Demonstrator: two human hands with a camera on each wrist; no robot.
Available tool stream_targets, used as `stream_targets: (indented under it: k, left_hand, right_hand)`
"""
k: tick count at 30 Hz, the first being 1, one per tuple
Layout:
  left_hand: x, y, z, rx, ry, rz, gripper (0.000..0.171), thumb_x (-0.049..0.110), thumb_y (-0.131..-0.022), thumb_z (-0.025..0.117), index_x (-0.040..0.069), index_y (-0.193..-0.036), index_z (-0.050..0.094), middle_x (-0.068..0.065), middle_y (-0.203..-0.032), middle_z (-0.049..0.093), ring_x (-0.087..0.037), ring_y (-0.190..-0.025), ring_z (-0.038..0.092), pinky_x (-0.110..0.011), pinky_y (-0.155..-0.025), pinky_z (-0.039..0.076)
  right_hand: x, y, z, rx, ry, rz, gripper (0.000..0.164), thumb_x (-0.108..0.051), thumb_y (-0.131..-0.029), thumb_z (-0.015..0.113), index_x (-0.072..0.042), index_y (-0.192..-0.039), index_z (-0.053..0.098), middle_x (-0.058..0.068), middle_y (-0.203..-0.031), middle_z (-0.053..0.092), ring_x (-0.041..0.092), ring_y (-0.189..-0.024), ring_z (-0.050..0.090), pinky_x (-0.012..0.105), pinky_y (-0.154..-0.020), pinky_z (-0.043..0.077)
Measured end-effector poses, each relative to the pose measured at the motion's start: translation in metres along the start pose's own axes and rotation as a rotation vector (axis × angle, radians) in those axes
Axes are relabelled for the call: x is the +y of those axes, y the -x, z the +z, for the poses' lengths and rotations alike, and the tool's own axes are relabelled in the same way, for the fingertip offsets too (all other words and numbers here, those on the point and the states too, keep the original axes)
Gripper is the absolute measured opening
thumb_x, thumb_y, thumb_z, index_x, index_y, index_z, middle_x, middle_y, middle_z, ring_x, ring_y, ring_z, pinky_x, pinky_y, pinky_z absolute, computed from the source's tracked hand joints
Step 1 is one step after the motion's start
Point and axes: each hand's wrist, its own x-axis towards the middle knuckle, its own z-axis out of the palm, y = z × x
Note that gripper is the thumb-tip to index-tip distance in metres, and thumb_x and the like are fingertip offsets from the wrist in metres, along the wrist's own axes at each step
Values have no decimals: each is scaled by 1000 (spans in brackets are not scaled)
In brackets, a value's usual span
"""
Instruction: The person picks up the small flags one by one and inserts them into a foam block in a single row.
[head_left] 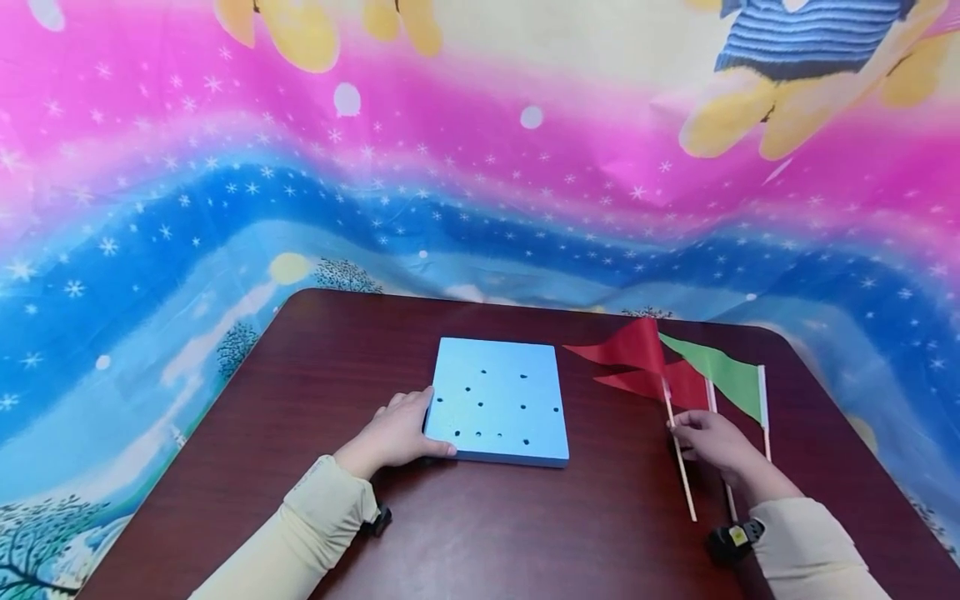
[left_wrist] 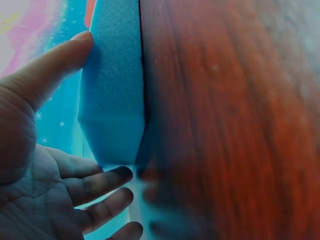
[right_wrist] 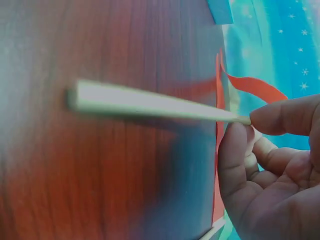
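Observation:
A light blue foam board (head_left: 498,400) with several small dark holes lies flat on the table. My left hand (head_left: 397,429) rests at its near left corner. In the left wrist view the thumb touches the board's side (left_wrist: 112,75), and the loosely spread fingers (left_wrist: 100,187) reach past its corner. On the right, my right hand (head_left: 712,442) pinches the thin wooden stick of a red pennant flag (head_left: 633,346) between thumb and fingertips. The stick (right_wrist: 150,102) points toward the camera in the right wrist view, its lower end off the table.
Behind the held flag lie another red flag (head_left: 688,385) and a green flag (head_left: 720,367), both on sticks, partly hidden by the hand. The dark reddish wooden table (head_left: 465,533) has rounded far corners. A colourful printed cloth (head_left: 450,167) hangs behind its far edge.

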Motion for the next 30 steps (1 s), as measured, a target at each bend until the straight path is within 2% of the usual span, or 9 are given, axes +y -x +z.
stream_targets:
  k: [7,14,17,25,30]
  left_hand:
    - [-1,-1,1,13,24,-5,114,56,-70,80,5,-154,22,-14,-150,38,-35,-131,36,-57,-103,28]
    - [0,0,-1,-1,-10,14,107,57,-72,77,3,-151,29,-15,-147,41,-35,-131,36,-57,-101,30]
    - [0,-1,-1,-2,-28,23,107,59,-72,76,2,-151,30,-15,-147,41,-35,-131,36,-57,-101,30]
    - [-1,-2,-3,-2,-51,35,106,60,-72,76,2,-150,33,-16,-146,42,-35,-131,36,-57,-102,29]
    - [-2,-3,-2,-1,-61,43,106,60,-71,76,2,-149,34,-16,-145,43,-35,-131,37,-57,-102,30]
  right_hand:
    - [-9,2,5,9,-14,-11,29,-12,-100,49,15,-111,50,18,-100,57,19,-83,58,34,-72,54]
    - [-11,2,8,6,-20,-11,26,-8,-100,49,16,-109,51,19,-99,58,19,-82,58,35,-72,54]
    - [-10,2,7,-1,-59,-16,27,-8,-100,49,16,-112,50,17,-99,57,19,-81,58,34,-72,54]
    - [-26,3,3,4,-228,-134,22,-6,-100,47,14,-111,46,8,-92,55,13,-79,58,29,-72,53]
    - [-41,3,8,95,-212,-205,23,-9,-102,48,11,-112,48,2,-92,56,10,-80,58,29,-75,54]
